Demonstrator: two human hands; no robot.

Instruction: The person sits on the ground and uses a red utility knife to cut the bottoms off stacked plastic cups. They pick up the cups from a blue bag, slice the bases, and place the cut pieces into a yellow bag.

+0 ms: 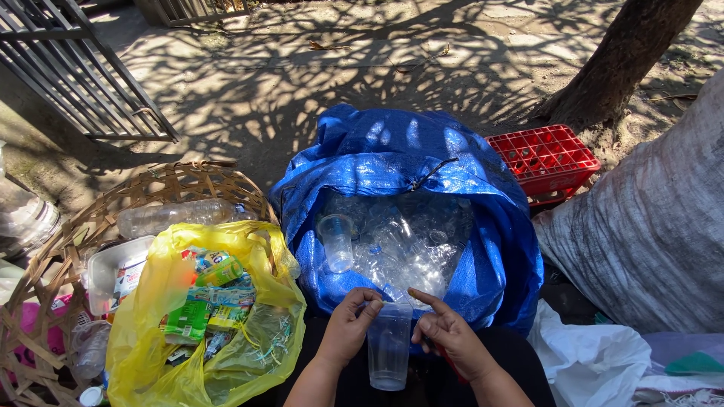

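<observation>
Far left: woven basket (45,279) on ground, clear plastic bottle (177,216) lying across it. Inside basket: yellow plastic bag (151,301), open, stuffed with coloured wrappers. Low centre: left hand (348,325) pinching rim of clear plastic cup (389,348) with thumb and fingers. Cup upright, held over lap, just below blue sack (422,158). Right hand (450,333) touching cup's other rim edge, index finger extended, remaining fingers curled. Sack open, full of clear cups. Behind right: red crate (544,160) near tree trunk (626,60). Far right: grey sack (656,226).
</observation>
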